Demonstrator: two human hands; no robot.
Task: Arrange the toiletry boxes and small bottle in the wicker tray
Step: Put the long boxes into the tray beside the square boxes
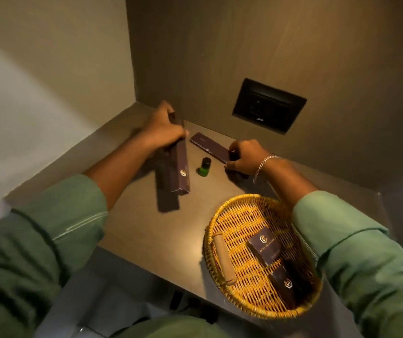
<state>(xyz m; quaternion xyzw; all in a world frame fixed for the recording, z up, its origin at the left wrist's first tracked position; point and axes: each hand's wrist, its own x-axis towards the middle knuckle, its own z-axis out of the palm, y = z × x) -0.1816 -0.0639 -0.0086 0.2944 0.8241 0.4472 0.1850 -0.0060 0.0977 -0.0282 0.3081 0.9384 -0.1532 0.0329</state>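
My left hand (161,129) grips the far end of a long dark purple box (179,167) and holds it tilted above the counter. My right hand (245,157) closes on the near end of a flat dark purple box (209,147) lying near the back wall. Between them a small green bottle with a black cap (204,167) stands upright on the counter. The round wicker tray (220,215) sits at the front right. Inside it lie a small square purple box (265,245) and another purple box (284,285).
A black socket panel (268,106) is set into the back wall above the counter. The brown counter (151,230) ends in a front edge near my body. A wall closes in the left side. The tray has a wooden handle (223,258) on its left rim.
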